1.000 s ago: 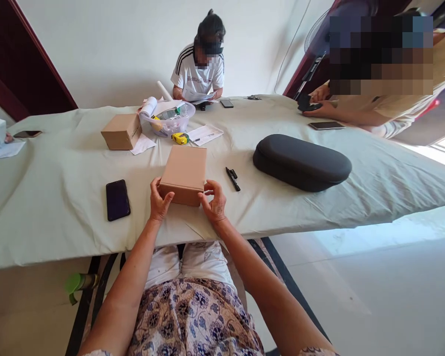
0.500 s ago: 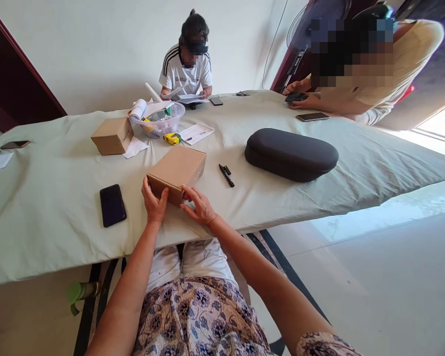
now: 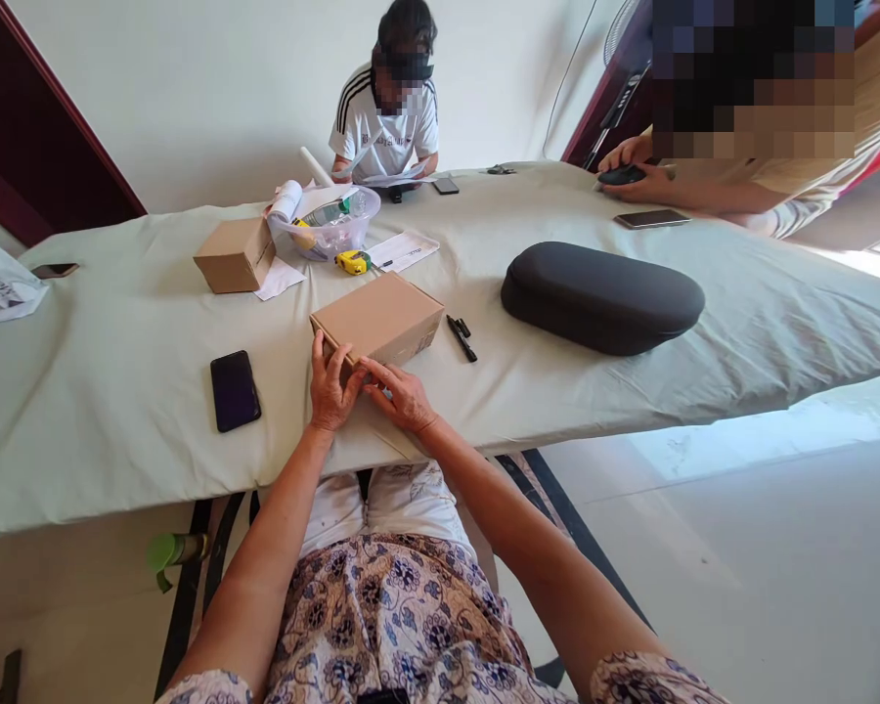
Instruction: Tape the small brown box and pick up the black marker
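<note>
A closed brown cardboard box lies flat on the cloth-covered table in front of me. My left hand grips its near left end, fingers over the lid edge and thumb toward the near corner. My right hand is at that same near corner, fingers bent against the box and their tips almost meeting the left thumb. The hands partly hide the near end of the box. Right of the box lies a black marker pen. A dark smartphone rests to the left of my left hand.
Behind are a smaller cardboard box, a clear plastic basket with assorted items and a yellow tape measure. A large black case sits right. Two people are at the table's far side. A green-lidded bottle stands below.
The box has turned slightly, so more of its right side shows. My hands have come closer together at its near corner. The whole view has shifted a little.
</note>
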Tool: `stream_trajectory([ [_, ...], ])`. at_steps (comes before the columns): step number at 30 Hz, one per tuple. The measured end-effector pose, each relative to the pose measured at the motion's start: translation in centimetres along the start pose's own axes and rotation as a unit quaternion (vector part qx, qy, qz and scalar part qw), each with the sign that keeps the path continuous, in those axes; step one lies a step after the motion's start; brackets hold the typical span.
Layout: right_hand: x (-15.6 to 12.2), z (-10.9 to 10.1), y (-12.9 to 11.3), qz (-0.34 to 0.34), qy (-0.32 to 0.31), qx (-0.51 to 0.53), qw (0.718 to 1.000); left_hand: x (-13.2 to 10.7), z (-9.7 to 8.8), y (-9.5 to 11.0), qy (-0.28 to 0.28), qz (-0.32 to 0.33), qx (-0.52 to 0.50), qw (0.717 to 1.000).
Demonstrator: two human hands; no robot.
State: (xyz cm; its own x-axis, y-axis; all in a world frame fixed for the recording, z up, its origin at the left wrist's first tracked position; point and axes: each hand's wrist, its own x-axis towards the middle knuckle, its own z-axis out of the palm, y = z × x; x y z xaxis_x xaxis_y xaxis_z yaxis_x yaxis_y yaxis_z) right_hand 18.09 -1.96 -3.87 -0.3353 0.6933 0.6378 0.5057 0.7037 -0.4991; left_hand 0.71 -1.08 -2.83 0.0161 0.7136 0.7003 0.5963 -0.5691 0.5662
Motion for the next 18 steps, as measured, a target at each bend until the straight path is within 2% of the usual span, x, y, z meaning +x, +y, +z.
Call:
stream_trajectory([
  [4, 0.0, -0.1, 0.1, 0.037, 0.026, -0.016, 0.999, 0.0, -0.2, -0.3, 0.005, 0.016, -0.016, 1.0],
  [7, -0.1, -0.4, 0.6, 0.105, 0.094, -0.019, 0.99, 0.1, -0.4, -0.6, 0.016, 0.032, -0.021, 0.999],
  [10, -0.1, -0.9, 1.5, 0.207, 0.176, -0.036, 0.962, 0.2, -0.7, -1.0, 0.043, 0.037, -0.004, 0.998],
  [12, 0.0, -1.3, 2.0, 0.25, 0.229, -0.044, 0.94, 0.2, -0.9, -1.1, 0.064, 0.032, 0.002, 0.997],
  [14, 0.0, -1.6, 2.4, 0.258, 0.272, -0.047, 0.926, 0.3, -1.1, -1.3, 0.073, 0.023, 0.002, 0.997],
  [18, 0.2, -2.0, 2.6, 0.224, 0.316, -0.042, 0.921, 0.4, -1.5, -1.3, 0.077, 0.011, -0.007, 0.997],
])
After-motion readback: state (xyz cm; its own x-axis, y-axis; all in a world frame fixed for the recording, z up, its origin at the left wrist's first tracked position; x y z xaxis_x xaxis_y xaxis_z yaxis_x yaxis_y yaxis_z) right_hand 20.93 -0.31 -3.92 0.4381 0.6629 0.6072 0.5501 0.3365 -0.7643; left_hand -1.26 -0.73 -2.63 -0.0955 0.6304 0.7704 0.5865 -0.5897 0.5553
